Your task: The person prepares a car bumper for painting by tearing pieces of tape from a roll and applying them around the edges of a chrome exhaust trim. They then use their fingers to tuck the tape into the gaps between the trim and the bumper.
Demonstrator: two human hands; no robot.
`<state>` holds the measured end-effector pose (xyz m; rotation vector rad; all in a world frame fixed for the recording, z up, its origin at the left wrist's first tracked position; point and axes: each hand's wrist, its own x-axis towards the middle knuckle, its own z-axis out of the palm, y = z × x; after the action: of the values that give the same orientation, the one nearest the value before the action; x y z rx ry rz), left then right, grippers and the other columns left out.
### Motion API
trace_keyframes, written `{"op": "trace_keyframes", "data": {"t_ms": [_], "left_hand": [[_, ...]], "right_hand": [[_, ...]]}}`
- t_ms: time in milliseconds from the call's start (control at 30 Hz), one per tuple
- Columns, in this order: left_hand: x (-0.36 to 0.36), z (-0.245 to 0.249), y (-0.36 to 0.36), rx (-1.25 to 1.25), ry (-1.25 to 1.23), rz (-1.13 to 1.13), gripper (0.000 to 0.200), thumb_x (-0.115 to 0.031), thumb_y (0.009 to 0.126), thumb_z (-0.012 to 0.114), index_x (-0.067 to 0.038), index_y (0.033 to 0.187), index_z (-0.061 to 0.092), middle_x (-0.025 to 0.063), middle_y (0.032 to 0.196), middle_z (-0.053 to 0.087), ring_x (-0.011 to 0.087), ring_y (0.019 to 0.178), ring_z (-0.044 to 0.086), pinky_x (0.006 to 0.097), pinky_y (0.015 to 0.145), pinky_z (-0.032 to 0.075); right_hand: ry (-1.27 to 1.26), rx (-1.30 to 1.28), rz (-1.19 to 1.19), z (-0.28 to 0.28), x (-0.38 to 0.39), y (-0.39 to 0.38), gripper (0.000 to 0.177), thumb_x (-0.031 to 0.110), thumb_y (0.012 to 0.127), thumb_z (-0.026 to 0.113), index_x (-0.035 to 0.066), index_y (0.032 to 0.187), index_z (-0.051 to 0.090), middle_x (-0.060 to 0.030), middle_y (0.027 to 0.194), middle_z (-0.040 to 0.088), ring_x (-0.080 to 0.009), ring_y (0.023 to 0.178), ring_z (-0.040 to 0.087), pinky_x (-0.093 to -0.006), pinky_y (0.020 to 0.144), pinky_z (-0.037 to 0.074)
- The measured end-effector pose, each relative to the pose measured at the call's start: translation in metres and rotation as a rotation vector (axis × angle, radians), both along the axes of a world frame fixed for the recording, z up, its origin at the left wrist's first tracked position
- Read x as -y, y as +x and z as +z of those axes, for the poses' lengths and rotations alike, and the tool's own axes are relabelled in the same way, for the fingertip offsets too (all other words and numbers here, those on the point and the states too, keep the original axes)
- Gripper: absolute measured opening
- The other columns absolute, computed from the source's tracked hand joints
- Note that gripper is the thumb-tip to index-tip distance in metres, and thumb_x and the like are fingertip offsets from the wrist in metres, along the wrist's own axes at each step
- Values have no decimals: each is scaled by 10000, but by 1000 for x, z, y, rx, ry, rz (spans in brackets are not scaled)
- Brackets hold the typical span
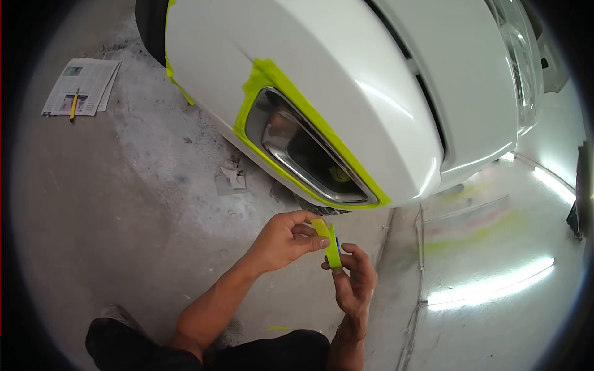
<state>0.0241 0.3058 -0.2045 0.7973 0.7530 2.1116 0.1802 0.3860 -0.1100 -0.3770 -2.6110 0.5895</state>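
Observation:
My left hand (286,240) and my right hand (354,279) hold a short strip of yellow-green masking tape (328,242) between them, just below a white car bumper (346,80). The left fingers pinch the strip's upper end, the right fingers its lower end. Something small and blue shows behind the tape by my right fingers. Above, the chrome-edged fog-lamp opening (303,151) is outlined with the same yellow-green tape (272,77). More tape runs along the wheel-arch edge (174,77).
A folded newspaper (83,85) with a yellow pencil (74,105) on it lies on the concrete floor at the upper left. Paper scraps (234,176) lie under the bumper. My dark-trousered knees (204,352) are at the bottom. The glossy floor (495,278) at right reflects lights.

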Motion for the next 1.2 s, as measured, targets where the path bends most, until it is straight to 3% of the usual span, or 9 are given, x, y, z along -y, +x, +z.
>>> {"op": "trace_keyframes", "data": {"t_ms": [67, 167, 367, 533, 733, 833, 967, 1067, 1200], "left_hand": [[1, -1, 6, 17, 36, 70, 269, -141, 888, 756, 17, 1089, 672, 79, 991, 720, 119, 845, 689, 244, 763, 545], [9, 9, 10, -48, -83, -31, 219, -83, 883, 749, 0, 1082, 708, 47, 904, 707, 90, 788, 651, 228, 691, 531], [20, 15, 4, -332, -167, 342, 160, -86, 863, 754, -23, 1010, 758, 89, 855, 721, 128, 735, 669, 235, 659, 521], [22, 14, 14, -490, -38, 563, 222, -120, 842, 756, -35, 1047, 743, 121, 892, 716, 256, 717, 682, 301, 630, 531], [12, 23, 18, -632, -243, 984, 268, -133, 835, 757, -74, 1095, 730, 126, 1070, 702, 277, 903, 683, 330, 771, 559], [4, 8, 18, -845, -62, 747, 266, -103, 820, 733, -56, 1081, 715, 81, 1107, 686, 270, 970, 662, 366, 823, 541], [-2, 2, 28, -782, -53, 734, 253, -73, 794, 725, -57, 1047, 730, 71, 1065, 683, 263, 938, 662, 366, 835, 534], [-3, -1, 32, -739, -72, 725, 255, -64, 769, 728, -63, 1023, 743, 59, 965, 676, 247, 902, 658, 365, 811, 531], [-2, 1, 27, -826, -104, 847, 275, -58, 753, 733, -62, 1028, 738, 60, 838, 665, 237, 827, 662, 360, 741, 530]], "right_hand": [[-31, -18, 39, -1, 2, -3, 422, -23, 889, 554, -47, 1305, 492, -95, 795, 701, -132, 759, 644, -268, 725, 505], [-216, 67, -201, 2, 10, -8, 468, 50, 894, 612, 26, 1352, 516, -79, 729, 675, -181, 639, 632, -322, 672, 515], [78, 193, -171, 11, 18, -14, 524, 168, 950, 633, 33, 1425, 459, -139, 695, 634, -251, 572, 627, -355, 572, 487], [340, 134, -155, 4, 8, -18, 252, 95, 954, 587, 99, 1203, 627, -160, 756, 666, -363, 656, 655, -411, 572, 505], [518, 166, -254, 1, 7, -19, 148, 62, 882, 598, 115, 1009, 653, -108, 700, 611, -333, 666, 649, -443, 581, 492], [545, 203, -290, 3, 9, -17, 136, 59, 869, 610, 118, 981, 658, -103, 705, 615, -327, 660, 648, -450, 585, 494], [539, 185, -256, 5, 7, -16, 127, 66, 875, 613, 127, 976, 662, -99, 710, 618, -318, 650, 646, -441, 577, 503], [442, 223, -306, 7, 7, -13, 102, 85, 897, 672, 84, 998, 688, -159, 813, 680, -380, 712, 666, -421, 587, 510], [514, 197, -279, 6, 11, -16, 94, 101, 877, 641, 143, 958, 664, -76, 731, 643, -308, 633, 647, -425, 553, 510]]}}
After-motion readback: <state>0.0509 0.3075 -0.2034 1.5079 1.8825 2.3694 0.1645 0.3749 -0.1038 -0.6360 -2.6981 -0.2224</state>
